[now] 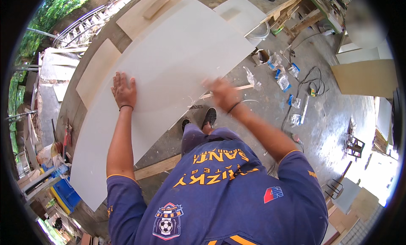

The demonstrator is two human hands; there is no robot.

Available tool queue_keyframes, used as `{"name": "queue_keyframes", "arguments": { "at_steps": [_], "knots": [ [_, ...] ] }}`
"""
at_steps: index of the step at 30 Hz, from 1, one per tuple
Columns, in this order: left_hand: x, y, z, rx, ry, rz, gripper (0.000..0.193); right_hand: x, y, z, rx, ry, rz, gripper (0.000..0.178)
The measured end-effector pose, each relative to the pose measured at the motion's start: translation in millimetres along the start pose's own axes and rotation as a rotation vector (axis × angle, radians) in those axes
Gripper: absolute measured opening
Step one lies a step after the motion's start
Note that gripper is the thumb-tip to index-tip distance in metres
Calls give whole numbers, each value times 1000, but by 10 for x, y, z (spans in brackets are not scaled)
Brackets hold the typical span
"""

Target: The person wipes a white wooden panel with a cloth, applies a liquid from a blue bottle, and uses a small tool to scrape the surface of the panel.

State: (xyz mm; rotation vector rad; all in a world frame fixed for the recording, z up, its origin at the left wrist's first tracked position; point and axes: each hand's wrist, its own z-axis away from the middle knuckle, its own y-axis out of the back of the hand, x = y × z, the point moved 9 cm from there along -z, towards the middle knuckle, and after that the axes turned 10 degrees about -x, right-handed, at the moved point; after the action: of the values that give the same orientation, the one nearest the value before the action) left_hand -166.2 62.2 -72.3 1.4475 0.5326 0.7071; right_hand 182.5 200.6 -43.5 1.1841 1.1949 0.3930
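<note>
A large pale grey-white board (177, 46) lies in front of me, its near edge running diagonally past my feet. My left hand (124, 91) rests flat on its surface, fingers stretched out. Over the near edge, farther right, is my right hand (223, 93), smeared by motion. Its fingers cannot be made out, nor whether anything is in them. Thin pale shavings (192, 101) cling to the board's edge just left of that hand. Behind the right hand, a narrow wooden strip (245, 88) sticks out to the right.
Wooden panels (99, 72) lie beyond the board's far side. Plastic wrappers with blue tape (282, 80) and a black cable (315, 82) litter the concrete floor at right. A wooden beam (158, 167) shows below the board. A blue and yellow container (65, 196) stands at lower left.
</note>
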Motion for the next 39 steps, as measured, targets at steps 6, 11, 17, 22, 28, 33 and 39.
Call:
{"name": "queue_keyframes", "arguments": {
  "at_steps": [6,11,17,22,28,33,39],
  "knots": [
    [108,4,-28,8,-3,-14,58,752,551,-36,183,-233,221,42],
    [45,-10,16,1,5,-2,59,-1020,-583,154,-235,98,-97,46],
    [153,40,-4,11,-25,7,58,1183,608,-73,55,-374,389,41],
    [168,57,-16,-5,-19,19,57,1006,448,78,244,-326,365,44],
    [129,34,18,17,-55,36,56,-863,-470,216,-27,-33,-52,46],
    [213,-5,779,-39,-451,51,54,-391,-220,150,70,4,-104,39],
    [-540,118,2387,-226,-496,31,56,870,320,129,264,-326,363,44]
  ]
}}
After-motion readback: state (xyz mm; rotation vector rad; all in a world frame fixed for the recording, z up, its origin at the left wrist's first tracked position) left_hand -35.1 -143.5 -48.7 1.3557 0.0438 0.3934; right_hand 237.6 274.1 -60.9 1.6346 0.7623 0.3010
